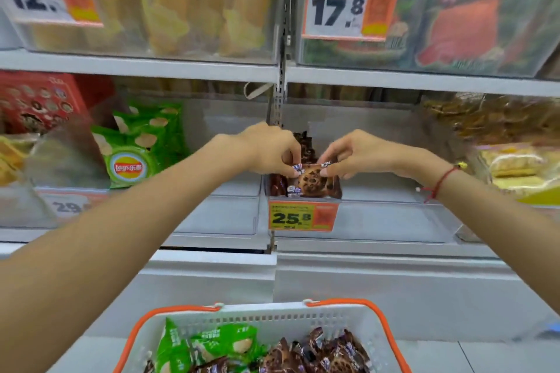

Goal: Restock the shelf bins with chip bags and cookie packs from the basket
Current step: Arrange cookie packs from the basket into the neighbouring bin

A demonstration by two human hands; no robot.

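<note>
A brown cookie pack [309,181] stands at the front of a clear shelf bin [378,215] on the middle shelf. My left hand [272,150] pinches its top left corner, and my right hand [351,157] pinches its top right corner. More brown cookie packs [304,142] stand behind it in the same bin. Green chip bags [139,148] fill the bin to the left. Below, the white basket with orange handles [378,327] holds green chip bags [212,342] and several brown cookie packs [318,354].
A yellow price tag reading 25.8 [303,216] hangs on the cookie bin's front. The upper shelf carries bins of yellow snacks [188,6] and red-green packs [460,27]. Bread-like packs [515,166] sit at the right, a red box [36,100] at the left.
</note>
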